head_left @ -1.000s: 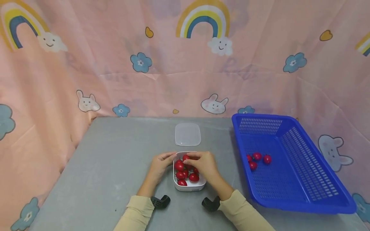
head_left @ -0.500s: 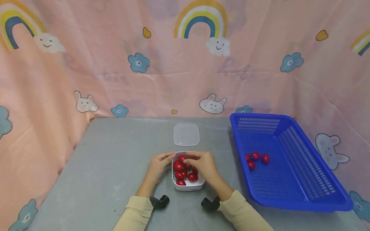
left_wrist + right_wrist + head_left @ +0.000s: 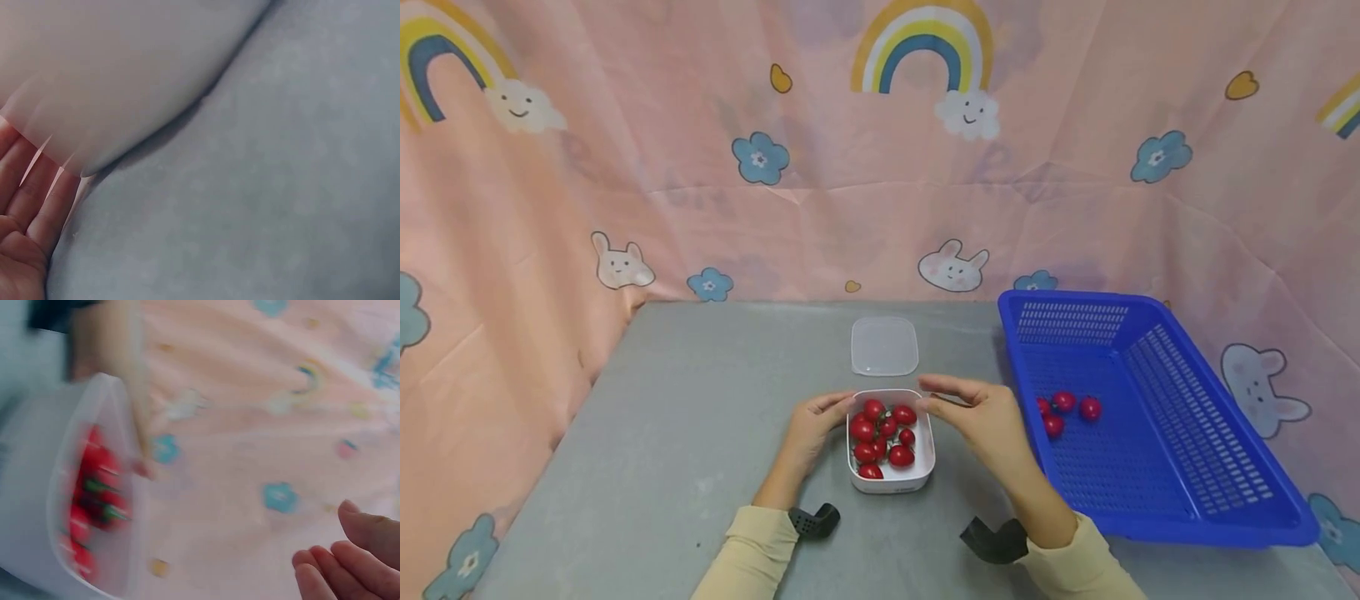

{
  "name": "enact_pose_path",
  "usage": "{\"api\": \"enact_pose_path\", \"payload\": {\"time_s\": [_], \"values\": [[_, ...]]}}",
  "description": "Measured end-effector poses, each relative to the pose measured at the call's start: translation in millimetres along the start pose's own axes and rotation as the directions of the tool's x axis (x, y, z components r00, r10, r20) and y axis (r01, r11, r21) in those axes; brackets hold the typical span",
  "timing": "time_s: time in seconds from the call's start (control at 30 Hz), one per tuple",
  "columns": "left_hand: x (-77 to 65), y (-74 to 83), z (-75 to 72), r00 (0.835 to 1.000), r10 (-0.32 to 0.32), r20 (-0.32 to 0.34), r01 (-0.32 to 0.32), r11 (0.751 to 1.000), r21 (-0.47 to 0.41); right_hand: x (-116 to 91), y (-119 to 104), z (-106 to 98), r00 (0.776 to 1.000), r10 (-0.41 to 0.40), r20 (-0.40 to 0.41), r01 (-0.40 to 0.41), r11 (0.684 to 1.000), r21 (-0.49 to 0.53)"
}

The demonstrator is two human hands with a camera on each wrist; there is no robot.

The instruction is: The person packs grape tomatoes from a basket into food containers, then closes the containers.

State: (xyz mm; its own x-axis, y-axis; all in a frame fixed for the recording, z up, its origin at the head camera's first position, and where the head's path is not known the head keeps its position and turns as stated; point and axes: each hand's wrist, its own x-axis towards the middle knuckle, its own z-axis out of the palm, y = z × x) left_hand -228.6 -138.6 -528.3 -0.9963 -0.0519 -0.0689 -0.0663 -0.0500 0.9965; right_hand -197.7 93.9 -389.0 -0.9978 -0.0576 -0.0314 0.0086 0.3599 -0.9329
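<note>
A white square food container [image 3: 917, 471] holds several red cherry tomatoes [image 3: 901, 456] with green stems. My left hand [image 3: 807, 432] holds it at its back left corner, thumb and index finger right at the rim. In the left wrist view its fingers [image 3: 47, 206] lie along the outer wall, their tips partly hidden. My right hand [image 3: 988, 417] hovers just right of the container, thumb and fingers parted with nothing between them. The right wrist view shows that hand [image 3: 356, 562] apart from the blurred container [image 3: 125, 562].
A translucent square lid [image 3: 884, 347] lies on the grey table [image 3: 715, 392] behind the container. To the right stands a big blue plastic basket [image 3: 1150, 492] with several cherry tomatoes [image 3: 1063, 402] near its left wall. A pink patterned cloth [image 3: 850, 217] hangs around the table.
My right hand has let go of a tomato in the container's back right corner and moved out to the right, toward the basket. My left hand has stayed at the container.
</note>
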Motion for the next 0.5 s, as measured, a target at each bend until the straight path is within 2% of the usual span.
{"api": "enact_pose_path", "payload": {"time_s": [0.13,0.27,0.5], "values": [[1.1,-0.3,-0.2,1.000,0.001,0.004,-0.001,1.000,-0.010,-3.8,-15.5,-34.7,0.997,-0.010,-0.083,0.008,1.000,-0.023],[1.6,-0.9,-0.6,1.000,-0.002,-0.001,0.002,1.000,-0.015,0.8,-23.6,-68.2,0.987,-0.036,-0.154,0.026,0.997,-0.070],[0.3,-1.0,-0.9,1.000,-0.005,0.004,0.005,1.000,-0.008,16.7,-16.0,-108.7,0.990,0.005,-0.139,-0.015,0.998,-0.068]]}}
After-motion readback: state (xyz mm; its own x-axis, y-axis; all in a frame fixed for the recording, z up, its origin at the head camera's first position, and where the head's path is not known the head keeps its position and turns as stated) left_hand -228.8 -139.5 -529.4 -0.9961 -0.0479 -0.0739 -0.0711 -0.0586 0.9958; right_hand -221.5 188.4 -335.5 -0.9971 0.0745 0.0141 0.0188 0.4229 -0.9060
